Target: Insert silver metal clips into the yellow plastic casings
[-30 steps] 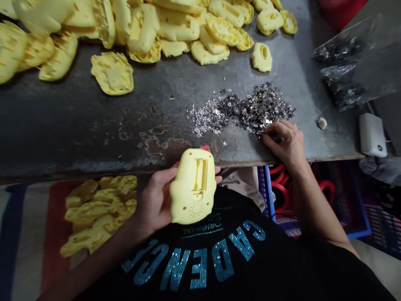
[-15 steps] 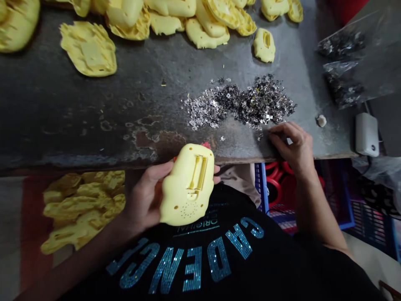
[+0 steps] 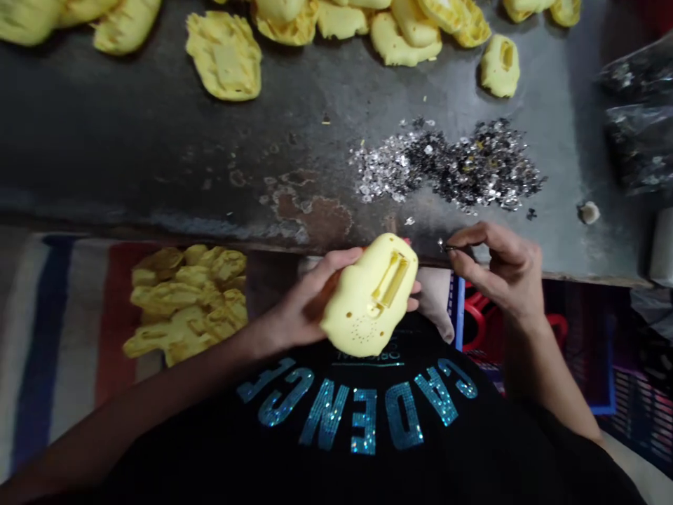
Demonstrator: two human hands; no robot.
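Note:
My left hand [image 3: 302,305] grips a yellow plastic toy shell [image 3: 371,296] from underneath, held over my lap with its open battery slot facing up. My right hand [image 3: 499,270] is closed in a pinch on a small metal piece [image 3: 443,245], held just right of the shell at the table's near edge. A heap of small shiny metal pieces [image 3: 452,165] lies on the dark table [image 3: 158,168] just beyond my right hand.
Many more yellow shells [image 3: 226,56] lie along the table's far side. Another pile of yellow parts [image 3: 189,301] sits low at my left on a striped cloth. Clear bags of dark small parts [image 3: 638,119] rest at the right. A blue crate [image 3: 599,400] stands below the table.
My right hand has left the metal heap and come toward the shell with a small piece pinched. The left hand tilted the shell. The view shifted left.

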